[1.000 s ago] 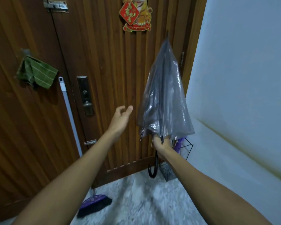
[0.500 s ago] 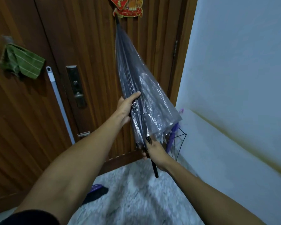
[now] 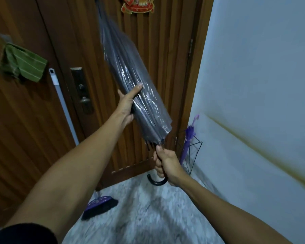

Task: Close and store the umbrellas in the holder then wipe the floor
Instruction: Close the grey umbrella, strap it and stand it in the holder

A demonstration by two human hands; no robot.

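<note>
A folded clear umbrella (image 3: 130,73) with dark ribs tilts up and to the left in front of the wooden door. My left hand (image 3: 126,104) grips the gathered canopy at its middle, thumb across the plastic. My right hand (image 3: 165,164) grips the shaft just above the black hooked handle (image 3: 156,182). A black wire umbrella holder (image 3: 195,155) stands in the corner by the wall. A folded purple umbrella (image 3: 187,140) stands in it.
A wooden door (image 3: 157,67) with a lock plate (image 3: 81,88) fills the background. A broom (image 3: 99,206) with a white pole leans on it at the left. A green striped cloth (image 3: 23,63) hangs at upper left. The floor (image 3: 148,217) is grey marble; a pale wall (image 3: 262,85) is at right.
The umbrella has tilted from upright to leaning left. My left hand, free a second ago, now grips the canopy and has gathered it tighter. My right hand has slid down toward the hooked handle.
</note>
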